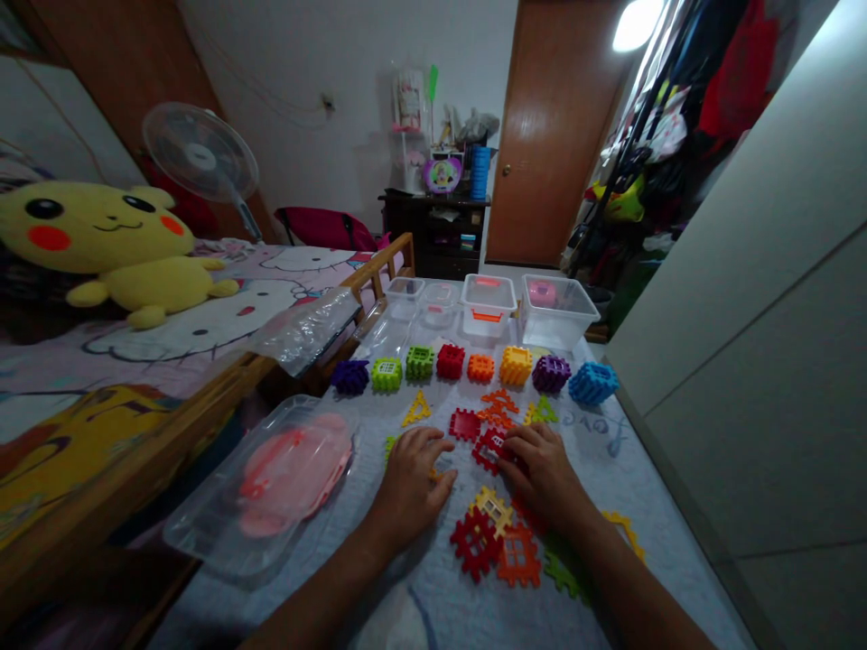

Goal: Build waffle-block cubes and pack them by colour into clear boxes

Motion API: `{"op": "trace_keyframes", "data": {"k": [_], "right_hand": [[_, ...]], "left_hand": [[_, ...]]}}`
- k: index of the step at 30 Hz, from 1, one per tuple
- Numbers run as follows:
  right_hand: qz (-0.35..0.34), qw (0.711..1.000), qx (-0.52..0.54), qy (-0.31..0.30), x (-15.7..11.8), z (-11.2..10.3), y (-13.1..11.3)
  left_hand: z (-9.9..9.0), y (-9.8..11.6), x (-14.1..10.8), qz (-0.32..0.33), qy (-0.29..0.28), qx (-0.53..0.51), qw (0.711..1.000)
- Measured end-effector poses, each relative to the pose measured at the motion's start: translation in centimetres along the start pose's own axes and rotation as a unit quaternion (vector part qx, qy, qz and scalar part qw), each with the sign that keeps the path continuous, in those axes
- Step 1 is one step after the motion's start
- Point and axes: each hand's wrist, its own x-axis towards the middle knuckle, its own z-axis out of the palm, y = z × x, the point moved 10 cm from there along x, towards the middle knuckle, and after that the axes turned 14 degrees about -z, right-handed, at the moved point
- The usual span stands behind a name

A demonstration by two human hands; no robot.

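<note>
My left hand [414, 483] hovers low over the table, fingers curved and the thumb apart from them. Under it, bits of a green and an orange plastic piece peek out, mostly covered. My right hand [547, 471] has its fingers closed at the right edge of a red interlocking window tile [486, 450]. Touching or close to that tile are a plain red square tile [464, 424] and orange pieces [498, 411]. Nearer me lie a dark red tile [475, 544], a yellow window tile [493, 510] and an orange window tile [519, 555]. A green piece [562, 576] is partly behind my right forearm.
Stacks of tiles sorted by colour, such as blue [593, 384] and yellow [516, 366], form a row across the table. Behind them stand clear plastic boxes [559, 311]. A clear lid [203, 519] with a pink item lies left, beside a wooden bed rail [163, 411].
</note>
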Motion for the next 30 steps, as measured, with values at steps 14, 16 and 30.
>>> {"op": "trace_keyframes", "data": {"k": [14, 16, 30], "right_hand": [[0.046, 0.98, 0.087, 0.171, -0.7, -2.5, 0.9], [0.086, 0.973, 0.13, 0.168, -0.9, -2.3, 1.5], [0.047, 0.972, 0.225, 0.049, -0.3, 0.5, -1.4]], "left_hand": [[0.8, 1.5, 1.6, 0.046, 0.032, -0.063, 0.996], [0.6, 1.7, 1.4, 0.059, 0.026, -0.087, 0.994], [0.6, 2.3, 1.1, 0.032, 0.012, -0.114, 0.993]]}}
